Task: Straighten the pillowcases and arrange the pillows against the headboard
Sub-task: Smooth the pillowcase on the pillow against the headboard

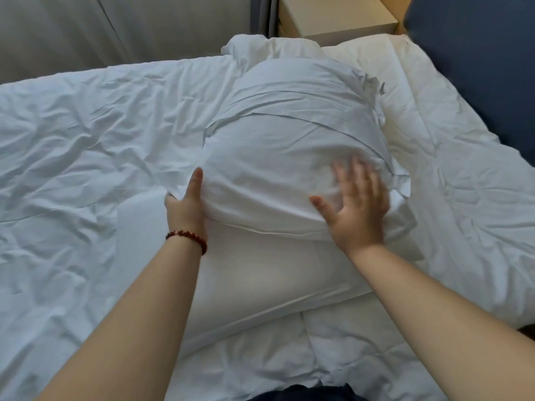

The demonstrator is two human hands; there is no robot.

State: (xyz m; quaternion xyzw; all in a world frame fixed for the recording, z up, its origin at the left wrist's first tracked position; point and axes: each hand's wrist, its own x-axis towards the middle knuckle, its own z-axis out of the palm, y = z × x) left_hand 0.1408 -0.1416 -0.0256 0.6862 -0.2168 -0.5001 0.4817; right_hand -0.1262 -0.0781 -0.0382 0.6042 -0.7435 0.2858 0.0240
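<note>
While the left hand grips its left edge, the plump upper pillow, its white case creased in bands, lies on a lower pillow mid-bed; the right hand rests on it, fingers spread.

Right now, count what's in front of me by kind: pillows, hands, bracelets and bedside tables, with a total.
Pillows: 2, the upper pillow lying on the lower pillow
Hands: 2, the left hand and the right hand
Bracelets: 1, the beaded bracelet
Bedside tables: 1, the bedside table
Total: 6
The bunched white cloth behind may hide another pillow; I cannot tell.
</note>
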